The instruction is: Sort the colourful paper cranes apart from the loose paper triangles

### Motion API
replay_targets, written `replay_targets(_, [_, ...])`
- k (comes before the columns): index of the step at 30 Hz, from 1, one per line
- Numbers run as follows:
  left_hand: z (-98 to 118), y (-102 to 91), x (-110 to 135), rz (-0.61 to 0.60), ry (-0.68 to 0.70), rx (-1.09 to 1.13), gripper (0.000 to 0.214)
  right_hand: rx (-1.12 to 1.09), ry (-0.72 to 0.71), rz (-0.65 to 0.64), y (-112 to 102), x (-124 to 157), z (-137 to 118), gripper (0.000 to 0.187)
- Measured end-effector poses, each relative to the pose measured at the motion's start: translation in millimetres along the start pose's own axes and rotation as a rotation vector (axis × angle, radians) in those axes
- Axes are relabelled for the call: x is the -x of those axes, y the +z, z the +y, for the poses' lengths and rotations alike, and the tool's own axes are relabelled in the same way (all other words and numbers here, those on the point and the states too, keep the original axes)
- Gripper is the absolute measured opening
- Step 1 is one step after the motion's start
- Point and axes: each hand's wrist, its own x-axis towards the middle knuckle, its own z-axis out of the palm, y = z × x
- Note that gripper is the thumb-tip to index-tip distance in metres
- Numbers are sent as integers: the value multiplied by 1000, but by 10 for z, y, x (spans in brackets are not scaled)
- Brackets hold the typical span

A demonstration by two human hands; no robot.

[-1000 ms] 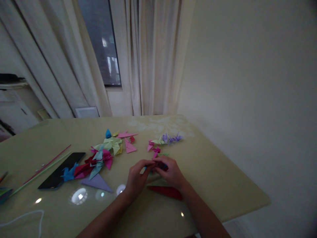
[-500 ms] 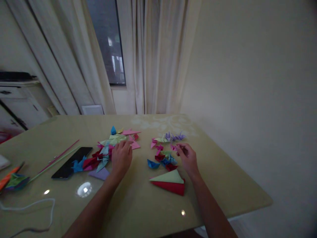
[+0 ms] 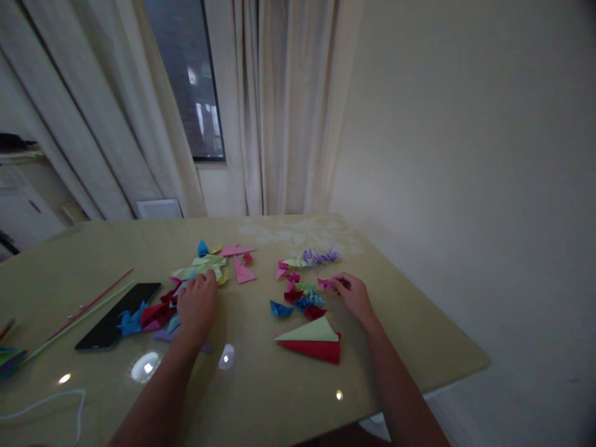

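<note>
My left hand rests over a heap of folded paper pieces, its fingers a little bent and apart and their tips partly hidden. Around it lie a pale green origami piece, a dark red one, a blue origami crane and a lilac piece. With thumb and fingertips, my right hand pinches a small pink origami crane at the table's right side. Near it are purple origami cranes, a blue paper boat and dark red pieces.
Green and red paper planes lie in front of the right group. A black phone and two thin sticks lie left. A white cable curls at lower left. The table meets a wall on the right.
My left hand has moved left and slightly nearer across the heap, uncovering pink and yellow pieces. My right hand stays at the pink crane. The whole view has shifted a little.
</note>
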Motion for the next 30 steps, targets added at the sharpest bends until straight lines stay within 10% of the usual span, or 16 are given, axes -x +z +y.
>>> replay_targets(18, [474, 166, 15, 130, 154, 909, 22, 142, -8, -6, 138, 58, 49, 24])
replay_targets(30, [1030, 405, -780, -33, 251, 918, 15, -3, -85, -160, 393, 82, -3, 40])
